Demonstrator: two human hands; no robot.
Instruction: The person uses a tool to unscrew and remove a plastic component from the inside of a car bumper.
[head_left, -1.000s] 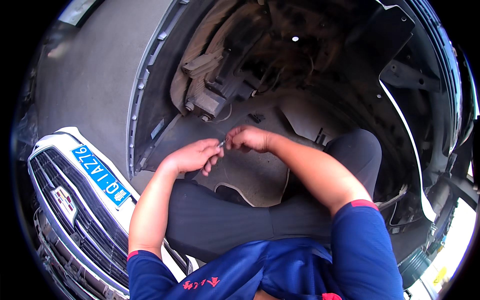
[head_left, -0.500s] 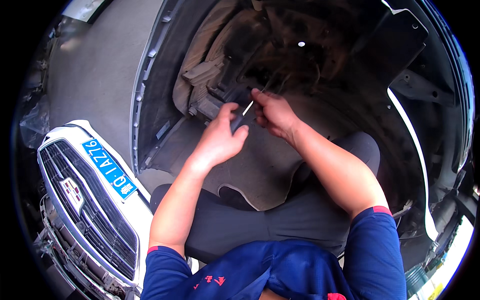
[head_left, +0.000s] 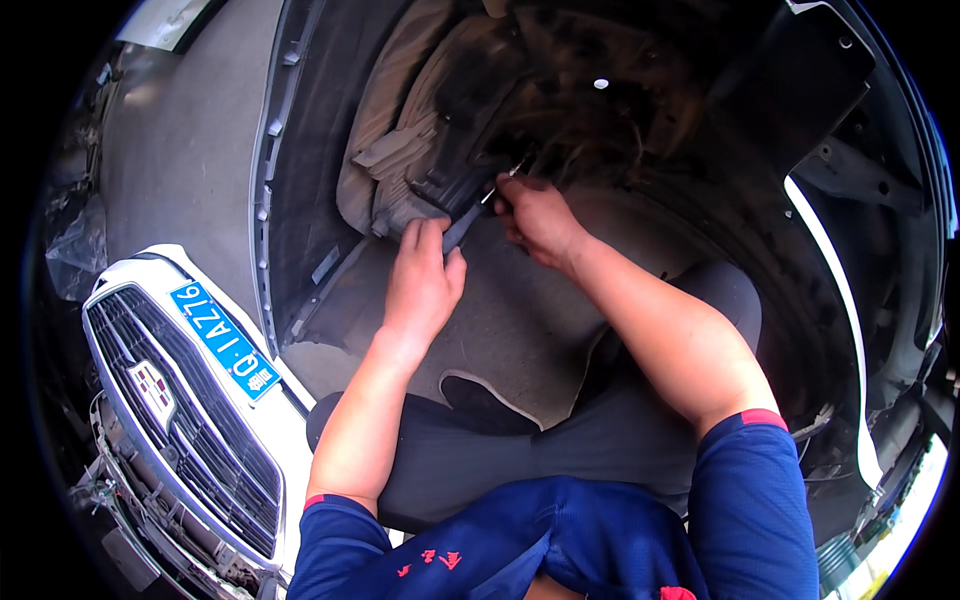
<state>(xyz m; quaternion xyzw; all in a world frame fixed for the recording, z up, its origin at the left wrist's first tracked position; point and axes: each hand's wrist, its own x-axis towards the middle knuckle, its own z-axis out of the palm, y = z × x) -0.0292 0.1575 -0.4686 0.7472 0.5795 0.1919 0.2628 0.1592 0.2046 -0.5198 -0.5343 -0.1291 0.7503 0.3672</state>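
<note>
From where I stand, the left hand (head_left: 424,280) has its fingers and thumb around the dark handle (head_left: 461,229) of a tool, and the right hand (head_left: 541,219) pinches close to the far end of its shiny shaft (head_left: 488,196). The tool slants far and right, in front of the dark wheel space (head_left: 680,130). I can't tell if its tip touches anything. I think the left hand should hold the handle firm and straight, while the right fingers guide the end gently. Slow, small moves seem best, because it's dark in there. At near left is a white car front (head_left: 264,425) with a shield-shaped badge (head_left: 152,388) and a blue plate (head_left: 226,340) with white letters and numbers. The blue shirt (head_left: 620,530) has red writing (head_left: 451,561). A pale sticker (head_left: 325,263) on the black panel (head_left: 318,180) is too small to read.
</note>
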